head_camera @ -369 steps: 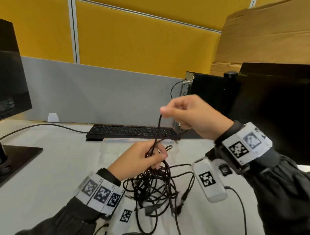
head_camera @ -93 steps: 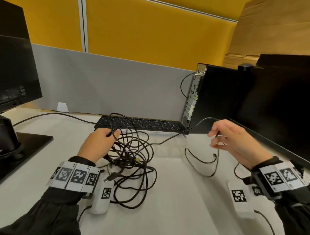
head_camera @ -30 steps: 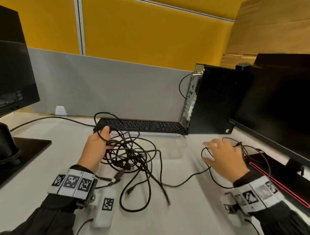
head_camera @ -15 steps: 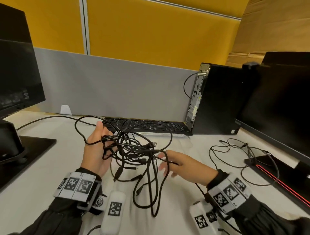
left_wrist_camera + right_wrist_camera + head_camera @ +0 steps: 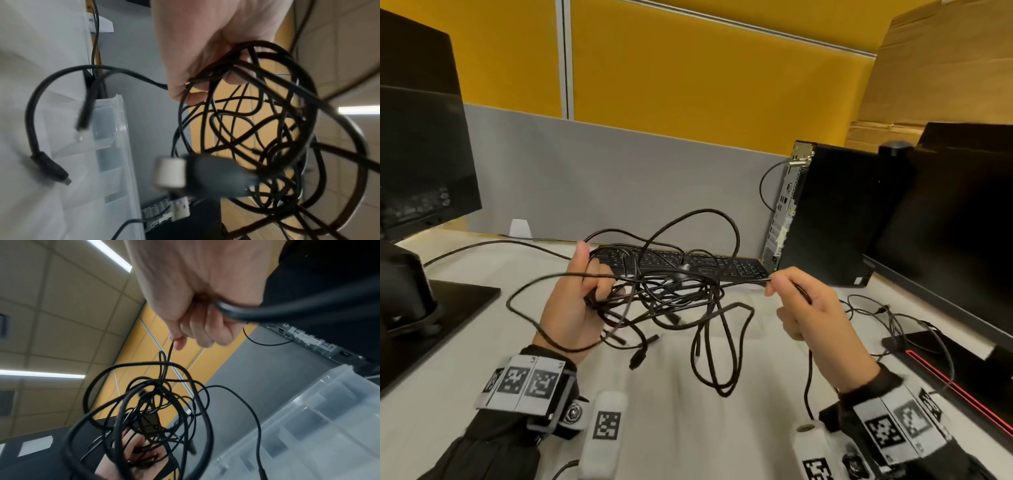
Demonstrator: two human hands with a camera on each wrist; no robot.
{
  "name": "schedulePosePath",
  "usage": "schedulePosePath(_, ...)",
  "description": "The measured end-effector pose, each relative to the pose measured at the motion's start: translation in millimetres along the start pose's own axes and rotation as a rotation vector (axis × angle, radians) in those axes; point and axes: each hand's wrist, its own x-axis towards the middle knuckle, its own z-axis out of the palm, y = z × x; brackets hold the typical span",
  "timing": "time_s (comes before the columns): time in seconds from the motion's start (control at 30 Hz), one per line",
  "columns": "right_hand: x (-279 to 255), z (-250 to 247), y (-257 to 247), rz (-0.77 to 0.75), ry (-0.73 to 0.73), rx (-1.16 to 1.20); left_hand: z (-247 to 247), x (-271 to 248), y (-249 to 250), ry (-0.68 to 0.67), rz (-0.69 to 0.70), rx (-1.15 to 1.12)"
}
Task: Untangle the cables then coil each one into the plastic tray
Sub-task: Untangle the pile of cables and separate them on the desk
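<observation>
The left hand (image 5: 571, 305) is raised above the tabletop (image 5: 674, 428), its fingers curled round a bundle of black cables (image 5: 664, 294), thumb pointing up. The right hand (image 5: 815, 315) is held level with it and well apart, pinching one cable (image 5: 739, 281) between thumb and forefinger, drawn taut from the tangle. Loops hang down between the hands. The tray (image 5: 115, 146) lies below the tangle, near the keyboard (image 5: 722, 267) towards the tabletop's far edge.

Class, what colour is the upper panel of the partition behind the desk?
Mustard yellow upper panel, above a grey lower band; the head view shows it best.
</observation>
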Motion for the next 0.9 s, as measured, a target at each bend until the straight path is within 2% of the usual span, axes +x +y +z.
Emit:
schedulePosePath(0.07,-1.7,-0.1,3.9,0.022,0.025,0.038,4.1,-2.0,0.2,0.01,-0.005,-0.029)
schedulePosePath(0.13,-2.6,0.1,7.0,0.038,-0.051,0.012,9.2,-4.6,0.3,0.034,-0.026,-0.075)
schedulePosePath(0.27,-1.5,6.5,7.3,0.053,-0.374,-0.271,18.8,-10.5,-2.5,0.088,-0.002,-0.102)
schedulePosePath(0.33,-3.5,17.7,2.6,0.075,-0.542,-0.339,25.1,-15.3,-4.2,0.085,0.021,-0.065)
schedulePosePath(0.4,-6.0,31.5,-0.4,0.125,-0.651,-0.266,30.3,-20.0,-6.9,0.077,0.024,-0.062)
schedulePosePath(0.5,-10.3,45.0,-2.9,0.248,-0.719,-0.089,32.4,-22.4,-8.2,0.02,-0.01,-0.032)
schedulePosePath(0.57,-11.1,44.8,-2.8,0.24,-0.699,0.048,31.2,-19.1,-5.8,-0.033,-0.062,0.003)
schedulePosePath(0.67,-2.7,30.3,0.3,0.214,-0.479,0.176,25.6,-8.6,-6.9,-0.01,-0.163,0.122)
schedulePosePath(0.73,1.6,17.9,3.1,0.188,-0.28,0.107,15.6,-1.6,-12.1,0.06,-0.221,0.45)
schedulePosePath(0.8,2.1,7.4,5.5,0.159,-0.157,0.078,2.3,2.7,-14.5,0.072,-0.269,0.728)
schedulePosePath(0.9,-2.2,-1.7,6.4,0.137,-0.088,0.069,-14.7,6.2,-6.8,0.146,-0.183,0.78)
